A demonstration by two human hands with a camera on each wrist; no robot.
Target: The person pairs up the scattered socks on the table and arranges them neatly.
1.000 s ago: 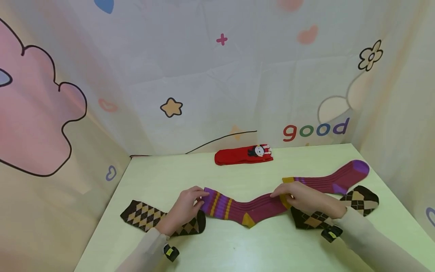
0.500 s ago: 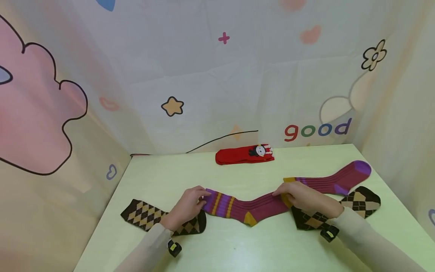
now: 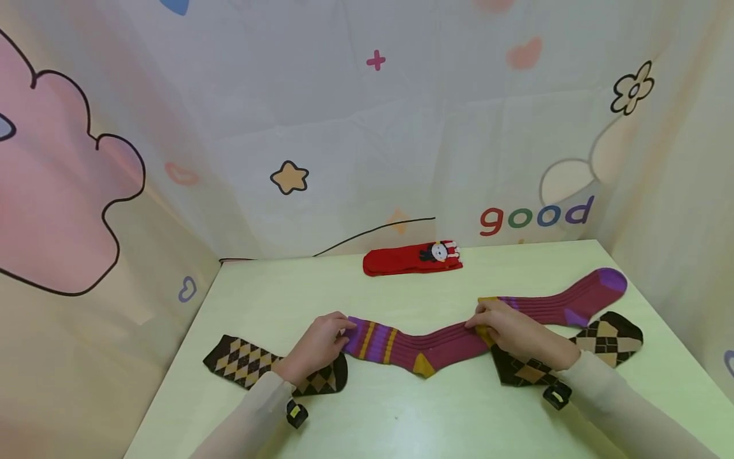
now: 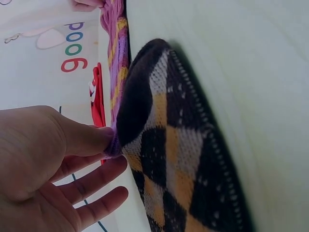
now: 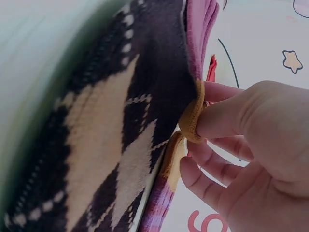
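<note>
A maroon ribbed sock (image 3: 447, 350) with a purple striped cuff and mustard heel and toe lies across the middle of the table. My left hand (image 3: 314, 347) pinches its purple cuff between thumb and fingers; the left wrist view shows the other fingers loosely spread. At the opposite end my right hand (image 3: 513, 328) pinches the mustard toe (image 5: 195, 116), as the right wrist view shows. Beneath the left hand lies a brown argyle sock (image 3: 243, 362), partly covered. Another argyle sock (image 3: 608, 341) is partly hidden by my right hand and forearm.
A second maroon sock (image 3: 573, 306), with purple heel and toe, lies behind the right hand. Red socks (image 3: 395, 261) with a cartoon figure rest at the back of the pale table (image 3: 395, 421). A printed curtain (image 3: 355, 146) surrounds the table's back and sides.
Both hands keep their pinch on the maroon sock. My left wrist has shifted slightly forward and right. The head view has tilted a little; the other socks stay where they were.
</note>
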